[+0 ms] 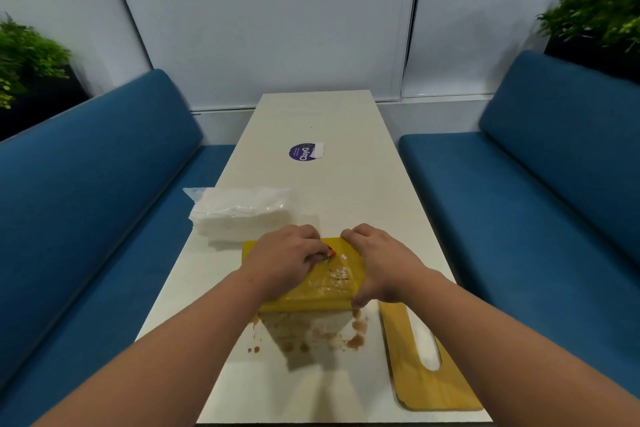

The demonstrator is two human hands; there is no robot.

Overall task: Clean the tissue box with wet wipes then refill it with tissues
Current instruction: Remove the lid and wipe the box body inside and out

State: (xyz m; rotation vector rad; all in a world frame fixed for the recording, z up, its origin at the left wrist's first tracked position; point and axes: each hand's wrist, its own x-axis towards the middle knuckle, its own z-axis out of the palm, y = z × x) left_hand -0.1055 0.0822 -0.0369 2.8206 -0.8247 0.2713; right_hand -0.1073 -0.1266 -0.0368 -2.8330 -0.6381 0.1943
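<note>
A yellow wet wipes pack [322, 282] sits over the white tissue box [311, 329], whose near side is spattered with brown stains. My left hand [284, 258] lies on top of the pack, its fingers curled and pinching a small orange tab near the pack's middle. Along the pack's right edge my right hand [377, 265] grips it, fingers over the far corner and thumb at the near corner. The box's wooden lid [422, 378], with an oval slot, lies flat to the right. A clear plastic bag of white tissues [242, 215] rests at the left.
The long white table [311, 114] runs away from me, with a purple round sticker [302, 152] farther along. Brown drops [358, 326] dot the tabletop around the box. Blue benches [86, 218] flank both sides, with plants [595, 14] behind them.
</note>
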